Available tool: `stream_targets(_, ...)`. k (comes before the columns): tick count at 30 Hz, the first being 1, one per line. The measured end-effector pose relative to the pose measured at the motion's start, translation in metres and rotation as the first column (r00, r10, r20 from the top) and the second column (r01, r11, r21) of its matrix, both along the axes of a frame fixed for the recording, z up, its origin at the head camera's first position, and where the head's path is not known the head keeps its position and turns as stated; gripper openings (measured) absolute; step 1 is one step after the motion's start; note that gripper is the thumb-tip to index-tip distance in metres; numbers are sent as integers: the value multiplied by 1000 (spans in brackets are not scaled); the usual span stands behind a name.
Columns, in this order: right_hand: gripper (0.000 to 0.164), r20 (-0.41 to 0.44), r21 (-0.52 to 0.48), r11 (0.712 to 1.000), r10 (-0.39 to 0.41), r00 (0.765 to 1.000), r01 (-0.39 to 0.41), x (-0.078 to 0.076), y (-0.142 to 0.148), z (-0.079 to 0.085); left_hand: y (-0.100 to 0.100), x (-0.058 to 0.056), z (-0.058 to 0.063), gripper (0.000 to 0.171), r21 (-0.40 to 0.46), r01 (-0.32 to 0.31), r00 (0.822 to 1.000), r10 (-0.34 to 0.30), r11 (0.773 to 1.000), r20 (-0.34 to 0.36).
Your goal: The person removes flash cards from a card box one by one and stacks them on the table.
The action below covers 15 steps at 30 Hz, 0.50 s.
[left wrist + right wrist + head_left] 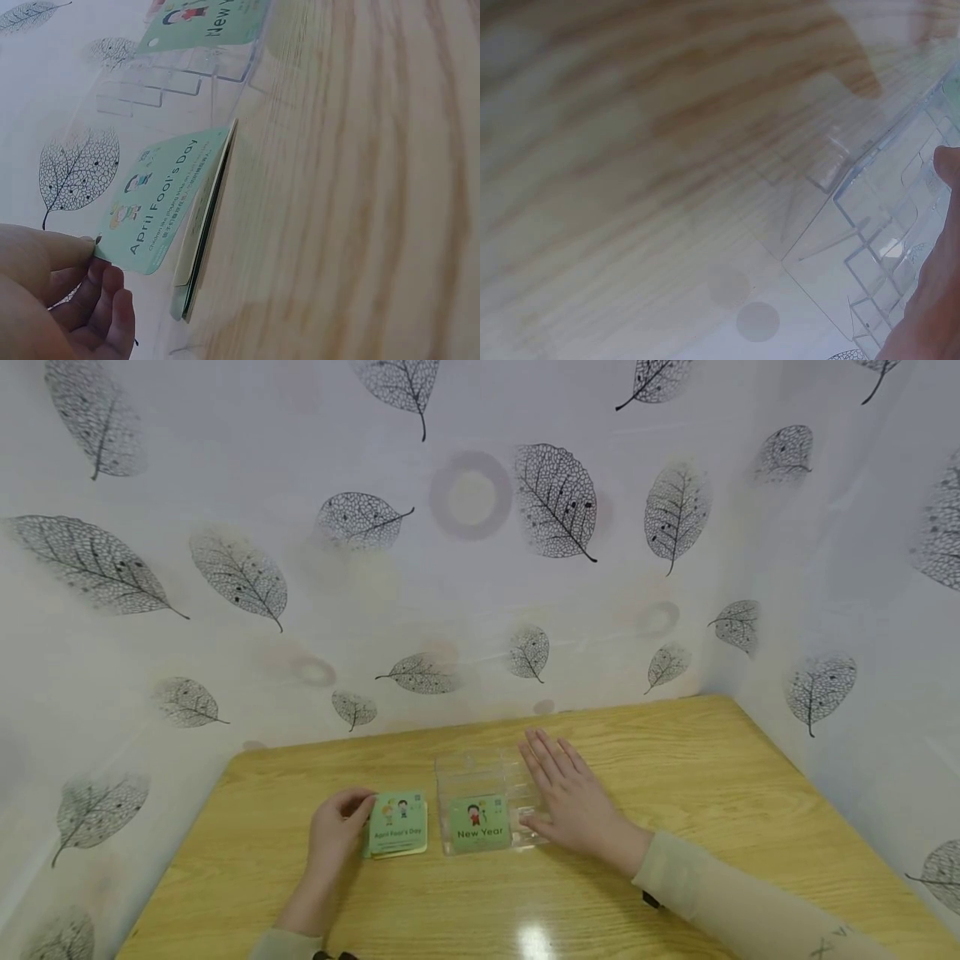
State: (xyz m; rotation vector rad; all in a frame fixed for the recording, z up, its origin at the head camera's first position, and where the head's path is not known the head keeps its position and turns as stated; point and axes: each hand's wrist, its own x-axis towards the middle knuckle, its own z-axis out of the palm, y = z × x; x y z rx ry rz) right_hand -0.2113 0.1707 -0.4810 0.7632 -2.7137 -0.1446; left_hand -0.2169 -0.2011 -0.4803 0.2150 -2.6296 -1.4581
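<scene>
A green "April Fool's Day" card (pixel 397 818) lies tilted on top of a small stack of cards (pixel 191 262). My left hand (pixel 333 831) pinches its left corner between thumb and finger; in the left wrist view that side is lifted off the cards below. To the right, a green "New Year" card (pixel 480 833) sits in a clear plastic stand (pixel 468 768) with stepped slots. My right hand (pixel 573 802) rests over the right part of this stand, its fingers straight. In the right wrist view, only an edge of the hand shows beside the transparent slots (pixel 870 255).
The wooden table (pixel 660 760) has a glossy surface and extends to both sides of the cards. Behind it and at the sides hangs a pale covering (pixel 465 593) printed with dark leaves.
</scene>
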Motion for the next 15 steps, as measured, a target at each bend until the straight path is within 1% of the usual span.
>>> stream_targets(3, 110, 9, 6, 1000, -4, 1000, 4, 0, 0, 1, -1, 0, 0, 19, -6, 7, 1000, -7, 1000, 0)
stream_targets(8, 109, -1, 23, 1000, -8, 1000, 8, 0, 1, 1, -2, 1, 1, 18, 0, 13, 1000, -13, 1000, 8)
stream_targets(15, 109, -13, 30, 1000, -7, 1000, 7, 0, 0, 1, -4, -1, -1, 18, -24, 14, 1000, -14, 1000, 9)
